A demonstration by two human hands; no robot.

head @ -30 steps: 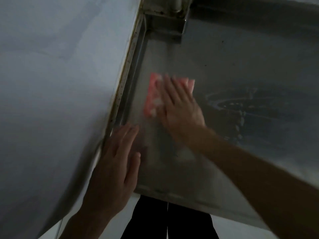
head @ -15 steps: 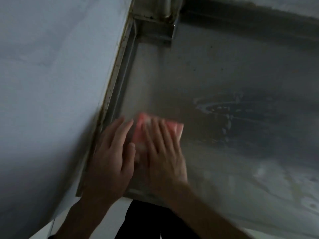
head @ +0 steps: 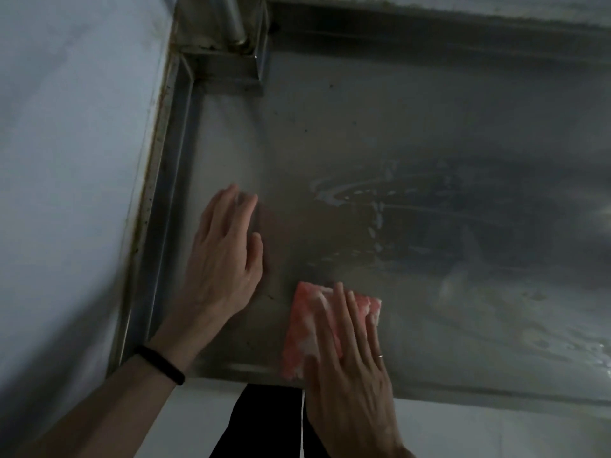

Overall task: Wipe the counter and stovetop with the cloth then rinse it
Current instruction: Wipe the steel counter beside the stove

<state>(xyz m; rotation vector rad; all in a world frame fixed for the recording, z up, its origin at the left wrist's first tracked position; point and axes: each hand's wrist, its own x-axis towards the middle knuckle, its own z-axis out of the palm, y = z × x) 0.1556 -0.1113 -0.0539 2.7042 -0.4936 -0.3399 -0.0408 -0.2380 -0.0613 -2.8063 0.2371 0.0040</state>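
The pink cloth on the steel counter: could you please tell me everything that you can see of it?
The pink-and-white cloth looks soft, mottled and roughly rectangular. It lies flat on the grey stainless-steel counter, near its front edge. The right hand presses on it with straight fingers, covering its middle and lower right.

Wall (head: 66,160) left; counter (head: 429,133) open rightward

Kitchen w/ wet stainless counter (head: 330,120) by wall (head: 66,127).
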